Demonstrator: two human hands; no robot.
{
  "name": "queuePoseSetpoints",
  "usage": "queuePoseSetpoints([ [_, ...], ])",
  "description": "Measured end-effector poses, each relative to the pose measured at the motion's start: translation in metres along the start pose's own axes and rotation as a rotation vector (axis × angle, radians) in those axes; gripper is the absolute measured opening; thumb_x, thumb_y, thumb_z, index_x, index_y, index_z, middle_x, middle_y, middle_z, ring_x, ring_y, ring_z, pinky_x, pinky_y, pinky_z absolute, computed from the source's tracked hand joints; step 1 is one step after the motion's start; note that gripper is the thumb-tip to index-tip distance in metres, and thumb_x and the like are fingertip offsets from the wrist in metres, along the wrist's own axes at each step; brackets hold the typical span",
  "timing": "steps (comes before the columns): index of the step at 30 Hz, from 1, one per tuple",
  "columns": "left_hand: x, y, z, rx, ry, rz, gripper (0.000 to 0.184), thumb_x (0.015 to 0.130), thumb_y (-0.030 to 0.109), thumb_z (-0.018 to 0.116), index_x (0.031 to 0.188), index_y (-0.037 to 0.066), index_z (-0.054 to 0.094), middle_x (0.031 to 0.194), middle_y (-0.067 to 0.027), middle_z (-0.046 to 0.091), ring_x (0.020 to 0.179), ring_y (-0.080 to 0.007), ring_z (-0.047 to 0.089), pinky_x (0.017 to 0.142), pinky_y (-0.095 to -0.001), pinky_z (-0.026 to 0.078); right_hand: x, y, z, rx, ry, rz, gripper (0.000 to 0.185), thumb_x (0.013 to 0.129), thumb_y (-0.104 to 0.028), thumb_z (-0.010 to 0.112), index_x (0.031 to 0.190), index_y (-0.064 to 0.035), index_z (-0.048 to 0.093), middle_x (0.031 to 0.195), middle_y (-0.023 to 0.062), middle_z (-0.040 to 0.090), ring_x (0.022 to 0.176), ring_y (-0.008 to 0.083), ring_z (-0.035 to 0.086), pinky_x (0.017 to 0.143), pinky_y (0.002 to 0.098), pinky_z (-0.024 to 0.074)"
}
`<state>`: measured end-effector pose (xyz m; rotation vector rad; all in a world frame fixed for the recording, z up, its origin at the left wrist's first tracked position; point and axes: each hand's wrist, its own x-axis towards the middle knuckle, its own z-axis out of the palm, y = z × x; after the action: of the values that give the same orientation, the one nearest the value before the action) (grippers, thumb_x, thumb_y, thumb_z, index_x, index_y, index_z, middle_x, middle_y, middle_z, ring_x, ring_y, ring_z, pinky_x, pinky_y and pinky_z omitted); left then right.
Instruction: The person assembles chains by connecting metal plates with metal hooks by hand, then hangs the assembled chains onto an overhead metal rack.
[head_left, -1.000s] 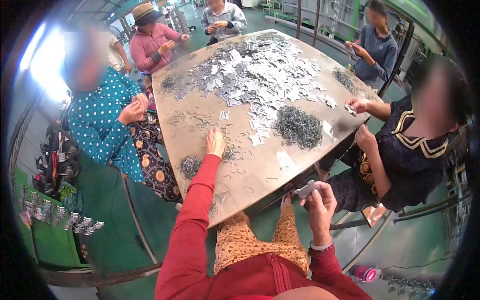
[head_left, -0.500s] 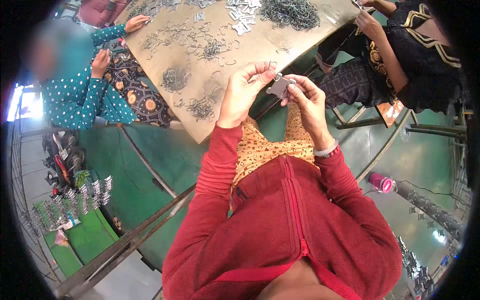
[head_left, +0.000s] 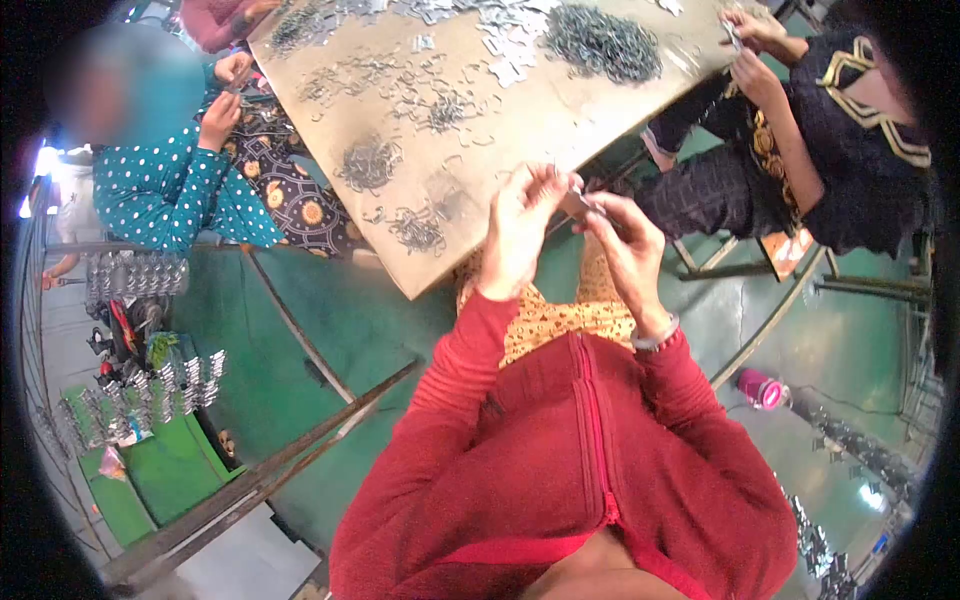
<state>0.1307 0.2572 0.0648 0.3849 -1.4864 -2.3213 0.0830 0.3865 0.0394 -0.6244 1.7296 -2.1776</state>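
Between my fingertips is a small flat grey metal plate (head_left: pixel 577 204), seen at a tilt. My right hand (head_left: pixel 630 245) pinches it between thumb and fingers. My left hand (head_left: pixel 518 228) is closed in a pinch at the plate's upper left edge; the bent wire clip it held a moment ago is mostly hidden by the fingers and blurred. Both hands are just off the table's near edge, above my lap. Close to my left hand, loose wire clips (head_left: pixel 415 232) lie in a small heap on the table (head_left: pixel 400 272).
More wire clips (head_left: pixel 368 163) lie on the table, with a large pile (head_left: pixel 603 42) at the back and flat metal plates (head_left: pixel 510 52) beside it. A person in a dotted sleeve (head_left: pixel 150 190) sits left. Another in dark clothes (head_left: pixel 870 150) sits right, hands at the table edge.
My hands have drawn closer together, and the plate has turned from face-on to tilted. The view has shifted slightly. The person at left has lifted a hand from the table and brought both together.
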Motion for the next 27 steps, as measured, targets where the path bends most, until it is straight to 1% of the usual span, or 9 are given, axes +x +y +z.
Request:
queuePoseSetpoints([
  [3, -0.01, 0.006, 0.006, 0.101, 0.035, 0.099, 0.016, 0.09, 0.016, 0.054, 0.099, 0.002, 0.053, 0.091, -0.0074, 0.061, 0.086, -0.0126, 0.057, 0.081, -0.0275, 0.045, 0.01, -0.009, -0.016, -0.161, -0.189, -0.081, 0.026, 0.083, -0.001, 0.059, 0.108, 0.0028, 0.059, 0.09, 0.0098, 0.064, 0.078, 0.0133, 0.061, 0.069, 0.0232, 0.0482],
  [6, -0.014, 0.001, 0.004, 0.088, 0.015, 0.217, 0.013, 0.091, 0.013, 0.053, 0.094, 0.001, 0.052, 0.089, -0.0087, 0.062, 0.083, -0.0133, 0.058, 0.077, -0.0275, 0.047, 0.041, 0.0, -0.035, 0.156, -0.122, 0.052, 0.032, 0.088, -0.013, 0.055, 0.115, 0.0052, 0.054, 0.095, 0.0145, 0.064, 0.078, 0.0144, 0.061, 0.068, 0.025, 0.0497],
  [9, -0.02, -0.006, 0.004, 0.11, 0.019, 0.27, 0.012, 0.09, 0.01, 0.054, 0.094, -0.001, 0.054, 0.088, -0.0082, 0.062, 0.083, -0.013, 0.058, 0.076, -0.0274, 0.049, 0.109, -0.012, -0.01, -0.419, -0.198, 0.096, 0.036, 0.088, -0.013, 0.053, 0.122, -0.0034, 0.051, 0.097, 0.0119, 0.064, 0.079, 0.0144, 0.061, 0.07, 0.0263, 0.0492],
  [15, -0.025, -0.011, 0.005, 0.171, 0.011, 0.291, 0.008, 0.084, 0.002, 0.059, 0.09, -0.001, 0.057, 0.086, -0.0077, 0.063, 0.081, -0.013, 0.059, 0.074, -0.0271, 0.05, 0.26, 0.136, 0.025, -1.162, -0.532, -0.849, 0.054, 0.076, -0.002, 0.049, 0.129, -0.0042, 0.042, 0.118, 0.0177, 0.054, 0.115, 0.0289, 0.047, 0.095, 0.0352, 0.0379],
  [17, -0.027, -0.014, 0.001, 0.168, 0.035, 0.269, 0.007, 0.084, 0.002, 0.059, 0.09, -0.001, 0.056, 0.085, -0.0073, 0.063, 0.081, -0.0129, 0.06, 0.074, -0.0266, 0.049, 0.274, 0.145, 0.04, -1.138, -0.574, -0.826, 0.043, 0.082, 0.003, 0.039, 0.123, -0.0029, 0.047, 0.126, 0.0168, 0.048, 0.119, 0.0318, 0.044, 0.098, 0.038, 0.0369],
  [19, -0.029, -0.011, 0.0, 0.163, 0.047, 0.242, 0.007, 0.085, 0.003, 0.058, 0.09, -0.001, 0.056, 0.085, -0.007, 0.063, 0.081, -0.0126, 0.06, 0.074, -0.0264, 0.049, 0.279, 0.133, 0.036, -1.179, -0.652, -0.644, 0.04, 0.084, 0.001, 0.037, 0.122, -0.003, 0.048, 0.123, 0.0171, 0.05, 0.114, 0.0322, 0.047, 0.096, 0.0367, 0.039],
  [23, -0.026, -0.013, -0.004, 0.19, -0.016, 0.266, 0.008, 0.086, 0.004, 0.056, 0.093, -0.001, 0.054, 0.088, -0.0085, 0.061, 0.084, -0.0145, 0.059, 0.077, -0.0284, 0.049, 0.26, 0.121, 0.032, -1.138, -0.489, -0.513, 0.042, 0.084, -0.004, 0.041, 0.125, -0.0041, 0.045, 0.118, 0.0191, 0.051, 0.106, 0.0328, 0.051, 0.09, 0.0367, 0.0425],
  [24, -0.027, -0.016, -0.006, 0.197, -0.044, 0.262, 0.009, 0.087, 0.003, 0.055, 0.095, -0.002, 0.053, 0.091, -0.0098, 0.06, 0.087, -0.0162, 0.058, 0.079, -0.0303, 0.049, 0.26, 0.114, 0.032, -1.148, -0.518, -0.755, 0.045, 0.081, -0.004, 0.046, 0.126, -0.0035, 0.044, 0.117, 0.0199, 0.051, 0.104, 0.0328, 0.052, 0.09, 0.0386, 0.0414],
  [27, -0.029, -0.024, -0.009, 0.229, -0.087, 0.232, 0.012, 0.089, 0.004, 0.052, 0.099, -0.002, 0.05, 0.096, -0.0118, 0.058, 0.091, -0.0182, 0.056, 0.081, -0.0346, 0.051, 0.275, 0.128, 0.041, -1.285, -0.572, -0.77, 0.024, 0.082, -0.014, 0.049, 0.102, -0.0006, 0.052, 0.097, 0.0194, 0.056, 0.098, 0.031, 0.05, 0.085, 0.0391, 0.0411],
])
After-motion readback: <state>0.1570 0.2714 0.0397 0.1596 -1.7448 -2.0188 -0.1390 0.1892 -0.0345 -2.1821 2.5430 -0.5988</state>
